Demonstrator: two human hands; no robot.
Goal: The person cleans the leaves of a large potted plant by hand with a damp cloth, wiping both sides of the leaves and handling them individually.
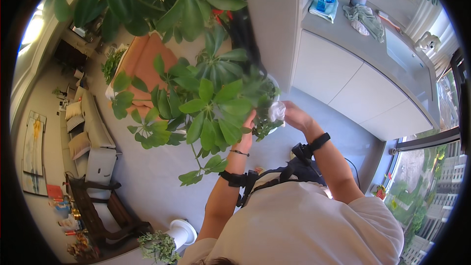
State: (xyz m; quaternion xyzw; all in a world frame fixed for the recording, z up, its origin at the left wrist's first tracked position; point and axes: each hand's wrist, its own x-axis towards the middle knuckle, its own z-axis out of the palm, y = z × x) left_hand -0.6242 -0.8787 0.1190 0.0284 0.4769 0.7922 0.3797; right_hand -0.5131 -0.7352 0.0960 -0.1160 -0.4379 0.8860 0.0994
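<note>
In front of me a tall plant with glossy green leaves (208, 113) spreads its leaf clusters over the left and middle of the view. My right hand (294, 116) is closed on a crumpled white cloth (277, 112), which it holds beside the plant's foliage. Among the leaves, a short way to the left of the cloth, is my left hand (248, 126). Foliage covers most of its fingers, so their grip cannot be made out. A white pot rim (273, 81) shows behind the greenery.
At the right stands a counter (338, 32) with white cabinets, a sink (405, 51), bottles and a grey-green rag (365, 19). An orange-covered piece of furniture (142, 64) lies beyond the leaves. A sofa (91, 122) lines the left; a potted plant on a white stand (181, 233) is near my left elbow.
</note>
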